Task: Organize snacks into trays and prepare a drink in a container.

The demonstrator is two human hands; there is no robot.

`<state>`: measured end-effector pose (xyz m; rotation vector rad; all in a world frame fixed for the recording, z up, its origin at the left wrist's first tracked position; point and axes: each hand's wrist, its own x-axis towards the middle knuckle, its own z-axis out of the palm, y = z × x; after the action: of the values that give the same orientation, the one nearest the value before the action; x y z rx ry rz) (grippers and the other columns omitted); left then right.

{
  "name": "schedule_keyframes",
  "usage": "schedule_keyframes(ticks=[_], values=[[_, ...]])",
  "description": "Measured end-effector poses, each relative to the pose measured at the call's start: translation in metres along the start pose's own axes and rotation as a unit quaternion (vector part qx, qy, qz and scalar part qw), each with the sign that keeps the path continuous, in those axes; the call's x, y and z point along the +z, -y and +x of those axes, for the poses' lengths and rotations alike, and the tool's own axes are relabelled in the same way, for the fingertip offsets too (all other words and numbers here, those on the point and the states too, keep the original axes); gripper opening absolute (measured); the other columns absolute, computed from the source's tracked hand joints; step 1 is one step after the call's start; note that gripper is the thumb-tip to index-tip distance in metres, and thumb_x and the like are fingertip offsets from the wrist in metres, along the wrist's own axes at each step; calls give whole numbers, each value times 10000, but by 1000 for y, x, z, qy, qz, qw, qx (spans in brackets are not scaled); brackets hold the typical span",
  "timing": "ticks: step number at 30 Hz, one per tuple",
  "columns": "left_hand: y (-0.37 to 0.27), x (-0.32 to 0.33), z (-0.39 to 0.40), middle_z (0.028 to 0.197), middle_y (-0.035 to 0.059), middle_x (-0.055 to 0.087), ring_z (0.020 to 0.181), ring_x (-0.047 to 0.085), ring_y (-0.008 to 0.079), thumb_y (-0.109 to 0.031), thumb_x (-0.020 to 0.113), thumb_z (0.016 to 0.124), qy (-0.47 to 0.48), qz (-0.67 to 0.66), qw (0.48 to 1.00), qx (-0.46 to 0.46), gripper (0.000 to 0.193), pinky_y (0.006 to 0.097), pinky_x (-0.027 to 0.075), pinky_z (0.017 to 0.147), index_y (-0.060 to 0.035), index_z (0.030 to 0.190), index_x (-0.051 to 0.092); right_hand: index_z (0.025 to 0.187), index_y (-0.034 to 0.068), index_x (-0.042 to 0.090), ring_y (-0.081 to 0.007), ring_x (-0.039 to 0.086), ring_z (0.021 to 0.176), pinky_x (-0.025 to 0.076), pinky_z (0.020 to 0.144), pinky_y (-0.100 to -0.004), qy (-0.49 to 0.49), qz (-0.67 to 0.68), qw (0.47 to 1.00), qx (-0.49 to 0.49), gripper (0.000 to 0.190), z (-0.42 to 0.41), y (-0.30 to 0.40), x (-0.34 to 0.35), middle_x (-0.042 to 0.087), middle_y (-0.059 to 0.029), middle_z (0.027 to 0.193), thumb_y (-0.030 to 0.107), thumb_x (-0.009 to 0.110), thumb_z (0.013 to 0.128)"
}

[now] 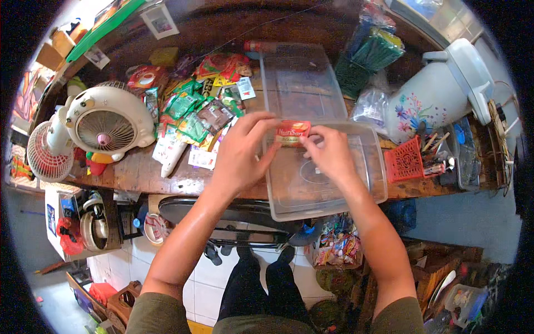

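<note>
A red NutriSari drink sachet (293,132) is stretched flat between my hands, above a clear plastic box (273,196). My right hand (331,152) pinches its right edge between thumb and fingers. On the other side, the thumb and forefinger of my left hand (244,152) span its left edge, somewhat blurred by motion. Behind the box lies a clear plastic lid (298,83). A heap of mixed sachets, including green sachets (181,104) and a brown sachet (215,115), spreads left of the box. A white tube (173,156) lies at the heap's near side.
A cream fan (109,123) stands at the left of the wooden table (125,179). To the right are a flowered vacuum jug (434,96) and a red plastic basket (404,160) with pens. The box overhangs the table's front edge, above a black stool (250,215).
</note>
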<state>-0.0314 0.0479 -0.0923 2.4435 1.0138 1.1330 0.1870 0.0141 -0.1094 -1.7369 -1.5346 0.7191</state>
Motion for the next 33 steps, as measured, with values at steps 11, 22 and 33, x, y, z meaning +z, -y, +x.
schedule_keyframes(ticks=[11, 22, 33], values=[[77, -66, -60, 1207, 48, 678, 1139, 607, 273, -223, 788, 818, -16, 317, 940, -125, 337, 492, 381, 1049, -139, 1129, 689, 1050, -3, 712, -216, 770, 763, 587, 634, -322, -45, 24, 999, 15, 286, -21, 10, -20, 767, -140, 881, 228, 794, 901], [92, -95, -42, 1018, -46, 717, 996, 639, 176, -146, 683, 918, -108, 390, 913, -48, 78, 424, 329, 1029, -150, 996, 684, 1047, 51, 734, -178, 725, 681, 570, 634, -317, -8, 32, 999, -27, 222, -37, 35, -13, 777, -98, 909, 204, 778, 892], [-11, -32, 9, 879, 82, 706, 824, 665, 138, -83, 694, 958, -20, -148, 983, -107, 102, 292, 518, 775, -17, 1034, 712, 1068, 32, 730, -152, 687, 807, 542, 676, -273, 3, 131, 982, -136, 234, -26, 52, -20, 733, -83, 1096, 136, 800, 870]])
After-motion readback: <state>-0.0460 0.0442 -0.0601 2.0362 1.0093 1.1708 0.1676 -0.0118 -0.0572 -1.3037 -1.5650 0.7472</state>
